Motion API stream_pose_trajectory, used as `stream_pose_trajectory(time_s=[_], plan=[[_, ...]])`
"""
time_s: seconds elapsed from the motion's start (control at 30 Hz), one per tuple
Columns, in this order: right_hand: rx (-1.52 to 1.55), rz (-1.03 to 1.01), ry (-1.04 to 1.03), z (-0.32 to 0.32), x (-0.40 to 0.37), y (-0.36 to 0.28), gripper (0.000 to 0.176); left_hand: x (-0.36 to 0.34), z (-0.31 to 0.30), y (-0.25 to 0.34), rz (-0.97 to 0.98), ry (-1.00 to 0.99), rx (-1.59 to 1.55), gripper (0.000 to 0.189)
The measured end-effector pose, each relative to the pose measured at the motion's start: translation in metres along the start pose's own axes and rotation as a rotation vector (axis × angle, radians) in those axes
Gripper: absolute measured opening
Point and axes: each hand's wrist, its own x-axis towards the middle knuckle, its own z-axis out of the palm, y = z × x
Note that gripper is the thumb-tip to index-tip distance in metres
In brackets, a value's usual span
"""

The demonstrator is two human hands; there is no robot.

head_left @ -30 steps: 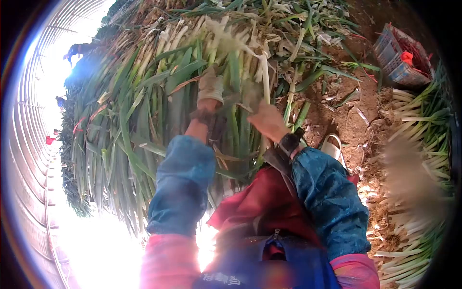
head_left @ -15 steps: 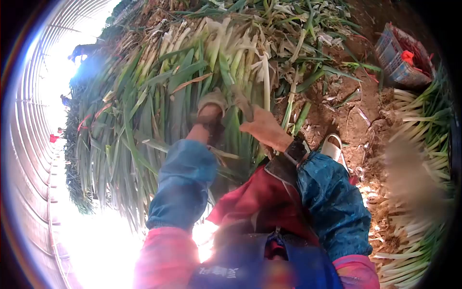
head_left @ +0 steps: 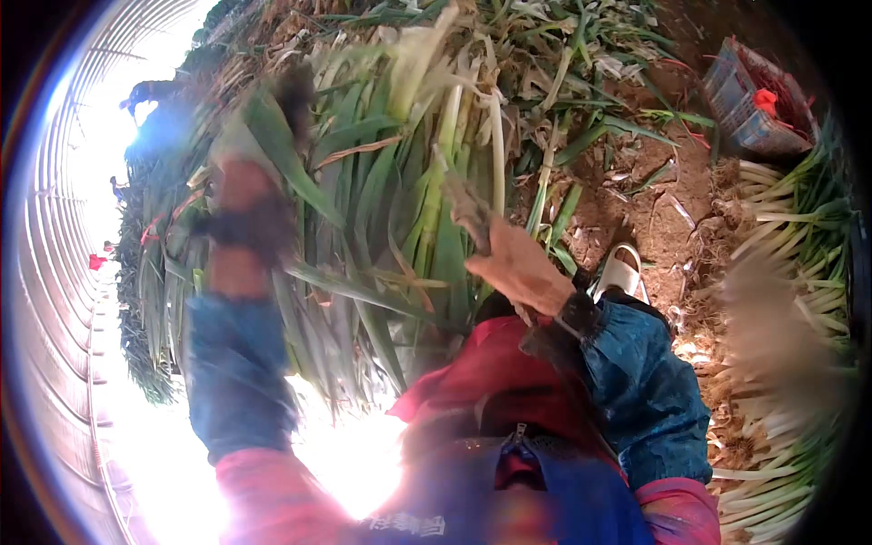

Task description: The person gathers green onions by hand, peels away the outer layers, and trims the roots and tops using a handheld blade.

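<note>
Left arm (head_left: pixel 238 363): extended up and away from the torso (head_left: pixel 490 381), with a blue sleeve to mid-forearm and a dark left wrist band (head_left: pixel 245 227). Left hand (head_left: pixel 238 145): blurred, so the finger position cannot be determined. Right arm (head_left: pixel 636 381): bent at the elbow, close beside the torso, with a dark right wrist band (head_left: pixel 577 313). Right hand (head_left: pixel 518 268): bare, just above the torso, fingers curled closed.

The left hand (head_left: pixel 241 150) is only a smear, its grip unreadable; the right hand (head_left: pixel 520 268) is closed on a greyish thing (head_left: pixel 468 207) too blurred to name; a hazy patch (head_left: pixel 772 327) veils the stalks (head_left: pixel 790 218) at right; the crate (head_left: pixel 758 109) fades into the dark rim; a far figure (head_left: pixel 150 91) is too small to make out.
</note>
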Motion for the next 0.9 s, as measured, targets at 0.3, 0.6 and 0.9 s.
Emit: stream_pose_trajectory(time_s=[0.3, 0.6, 0.9], plan=[[-0.092, 0.002, 0.044, 0.014, 0.013, 0.023, 0.04, 0.028, 0.091, 0.076, 0.345, 0.06, 0.472, 0.025], [0.094, 0.129, 0.063, 0.012, 0.024, 0.019, 0.042, -0.019, 0.164, -0.061, -0.019, -0.039, 0.003, 0.034], [0.036, 0.129, 0.076, -0.004, 0.024, 0.007, 0.051, -0.014, 0.181, -0.163, 0.109, -0.53, 1.256, 0.03]])
